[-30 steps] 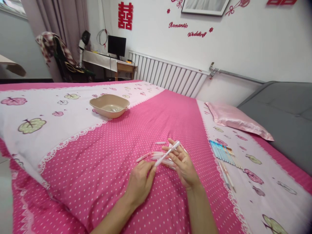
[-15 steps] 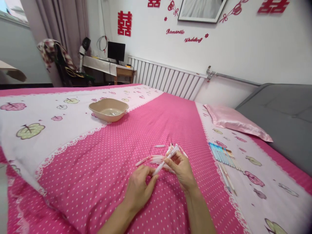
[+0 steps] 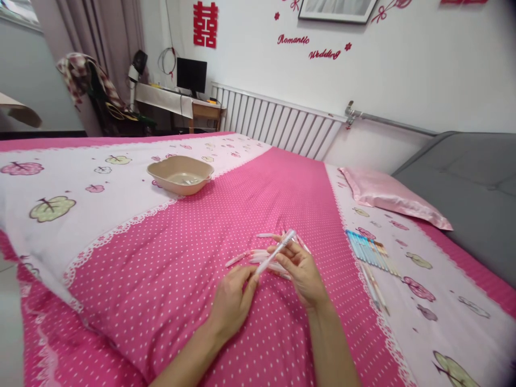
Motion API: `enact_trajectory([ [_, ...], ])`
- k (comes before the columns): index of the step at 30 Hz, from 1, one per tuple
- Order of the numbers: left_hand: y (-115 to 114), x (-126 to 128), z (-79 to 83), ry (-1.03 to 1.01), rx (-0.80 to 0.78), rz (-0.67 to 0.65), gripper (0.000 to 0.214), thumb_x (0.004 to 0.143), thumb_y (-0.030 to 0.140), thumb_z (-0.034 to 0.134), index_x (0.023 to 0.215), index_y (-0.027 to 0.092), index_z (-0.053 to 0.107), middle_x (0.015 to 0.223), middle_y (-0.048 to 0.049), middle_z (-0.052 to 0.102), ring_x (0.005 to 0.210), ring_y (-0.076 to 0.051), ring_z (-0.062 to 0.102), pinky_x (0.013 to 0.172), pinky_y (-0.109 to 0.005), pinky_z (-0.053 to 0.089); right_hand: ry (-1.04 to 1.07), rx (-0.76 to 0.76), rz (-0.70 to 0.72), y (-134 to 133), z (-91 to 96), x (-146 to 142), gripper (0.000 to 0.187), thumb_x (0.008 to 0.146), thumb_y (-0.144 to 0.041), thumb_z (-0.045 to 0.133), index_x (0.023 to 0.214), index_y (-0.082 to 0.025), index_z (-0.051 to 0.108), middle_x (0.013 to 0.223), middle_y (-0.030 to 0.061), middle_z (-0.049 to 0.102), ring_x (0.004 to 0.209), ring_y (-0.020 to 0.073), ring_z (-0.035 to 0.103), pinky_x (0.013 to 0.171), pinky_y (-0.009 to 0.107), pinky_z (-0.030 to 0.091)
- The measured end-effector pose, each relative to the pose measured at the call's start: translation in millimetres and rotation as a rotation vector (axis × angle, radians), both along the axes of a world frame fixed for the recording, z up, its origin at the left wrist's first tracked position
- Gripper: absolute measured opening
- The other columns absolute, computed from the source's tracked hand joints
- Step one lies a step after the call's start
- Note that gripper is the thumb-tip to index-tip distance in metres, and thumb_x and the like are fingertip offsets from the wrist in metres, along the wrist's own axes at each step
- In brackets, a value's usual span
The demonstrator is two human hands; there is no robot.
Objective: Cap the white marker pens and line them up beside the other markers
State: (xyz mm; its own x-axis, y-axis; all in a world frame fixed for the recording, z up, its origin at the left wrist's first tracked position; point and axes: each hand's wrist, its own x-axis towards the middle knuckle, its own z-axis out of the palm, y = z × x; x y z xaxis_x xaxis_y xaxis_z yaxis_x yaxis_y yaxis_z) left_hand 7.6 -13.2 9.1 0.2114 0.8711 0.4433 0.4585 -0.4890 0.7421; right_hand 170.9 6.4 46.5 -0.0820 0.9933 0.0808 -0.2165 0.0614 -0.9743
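A slim white pen (image 3: 271, 259) slants up to the right between my two hands. My left hand (image 3: 234, 295) pinches its lower end between thumb and fingers. Near the upper end, my right hand (image 3: 300, 271) has its thumb and fingers closed round the barrel. Under and behind the hands, a loose pile of pinkish-white pens (image 3: 258, 256) lies on the dotted pink bedspread, partly hidden by my fingers. To the right, a row of blue and tan pens (image 3: 368, 251) rests on the white strip, and two separate pens (image 3: 374, 287) lie below it.
A beige plastic basin (image 3: 180, 183) with small clear items inside stands on the bed (image 3: 133, 263), to the left beyond my hands. At the right lies a pink pillow (image 3: 391, 196) by the grey headboard (image 3: 471, 183). White rails (image 3: 278, 121) line the far side.
The fingers of my right hand have loosened and spread a little around the pen. My left hand keeps its pinch. The camera view has tilted slightly downward.
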Motion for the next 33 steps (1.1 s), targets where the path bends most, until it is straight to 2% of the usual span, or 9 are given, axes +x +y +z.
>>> enact_trajectory([
  [3,-0.2,0.4,-0.5,-0.013,-0.013,-0.007,0.02,0.089,0.03,0.044,0.09,0.02,0.061,0.081,-0.0031,0.066,0.074,-0.017,0.06,0.067,-0.03,0.048,-0.019,0.007,-0.019,0.4,0.6,0.0,0.041,0.07,-0.03,0.074,0.108,-0.024,0.063,0.089,0.0032,0.069,0.084,0.0165,0.066,0.074,0.028,0.053],
  [7,0.1,1.7,-1.6,-0.037,-0.013,-0.008,0.016,0.087,0.029,0.048,0.086,0.019,0.061,0.078,-0.0029,0.065,0.072,-0.017,0.059,0.065,-0.029,0.046,-0.042,0.015,-0.046,1.0,-0.2,0.3,0.038,0.066,-0.03,0.076,0.101,-0.022,0.064,0.085,0.0025,0.066,0.082,0.0172,0.065,0.068,0.026,0.053],
  [10,0.2,2.3,-1.5,-0.052,-0.028,0.001,0.015,0.085,0.029,0.05,0.083,0.018,0.06,0.076,-0.003,0.064,0.071,-0.017,0.058,0.064,-0.029,0.045,-0.042,0.005,-0.024,1.4,-2.0,0.4,0.039,0.067,-0.03,0.076,0.102,-0.023,0.062,0.085,0.0019,0.066,0.082,0.0173,0.065,0.071,0.028,0.053],
  [13,-0.3,2.1,-0.3,-0.057,-0.064,-0.006,0.019,0.087,0.031,0.047,0.083,0.018,0.06,0.075,-0.0031,0.063,0.07,-0.017,0.057,0.064,-0.029,0.044,-0.025,0.027,0.005,0.6,-1.7,0.5,0.042,0.069,-0.031,0.075,0.108,-0.025,0.061,0.1,0.0038,0.066,0.093,0.0179,0.063,0.078,0.029,0.052],
  [17,-0.8,1.5,1.1,-0.047,-0.104,-0.011,0.024,0.09,0.033,0.041,0.09,0.018,0.06,0.081,-0.0037,0.064,0.075,-0.018,0.058,0.068,-0.03,0.044,0.049,0.032,0.071,-2.1,1.6,0.8,0.05,0.075,-0.029,0.069,0.122,-0.029,0.053,0.121,0.006,0.06,0.114,0.0198,0.054,0.09,0.033,0.048],
  [20,-1.1,1.1,1.7,-0.042,-0.103,-0.025,0.025,0.092,0.032,0.038,0.092,0.019,0.06,0.083,-0.0037,0.065,0.077,-0.018,0.058,0.069,-0.03,0.044,0.058,0.008,0.085,-2.4,1.9,1.1,0.051,0.078,-0.028,0.067,0.126,-0.029,0.051,0.114,0.0064,0.065,0.107,0.0191,0.059,0.089,0.034,0.048],
  [23,-1.4,1.0,2.4,-0.036,-0.099,-0.028,0.026,0.092,0.032,0.038,0.09,0.019,0.06,0.082,-0.0037,0.064,0.075,-0.018,0.058,0.068,-0.029,0.044,0.036,0.003,0.055,-0.6,0.0,1.3,0.044,0.076,-0.028,0.069,0.118,-0.026,0.057,0.102,0.0052,0.068,0.094,0.0171,0.064,0.083,0.03,0.051],
  [29,-0.4,1.1,1.0,-0.044,-0.084,-0.029,0.02,0.088,0.032,0.045,0.091,0.018,0.06,0.082,-0.0041,0.064,0.075,-0.017,0.058,0.069,-0.029,0.043,-0.002,0.004,0.004,2.5,-2.5,1.3,0.043,0.069,-0.028,0.075,0.11,-0.024,0.061,0.084,0.0008,0.067,0.081,0.0143,0.065,0.071,0.024,0.053],
  [33,-0.9,0.9,-0.3,-0.052,-0.079,-0.026,0.019,0.088,0.032,0.046,0.088,0.018,0.06,0.08,-0.0037,0.064,0.074,-0.017,0.057,0.068,-0.029,0.043,-0.017,0.018,0.015,2.6,-2.4,-0.7,0.046,0.067,-0.029,0.076,0.11,-0.023,0.059,0.084,0.0011,0.066,0.081,0.0155,0.065,0.075,0.027,0.052],
])
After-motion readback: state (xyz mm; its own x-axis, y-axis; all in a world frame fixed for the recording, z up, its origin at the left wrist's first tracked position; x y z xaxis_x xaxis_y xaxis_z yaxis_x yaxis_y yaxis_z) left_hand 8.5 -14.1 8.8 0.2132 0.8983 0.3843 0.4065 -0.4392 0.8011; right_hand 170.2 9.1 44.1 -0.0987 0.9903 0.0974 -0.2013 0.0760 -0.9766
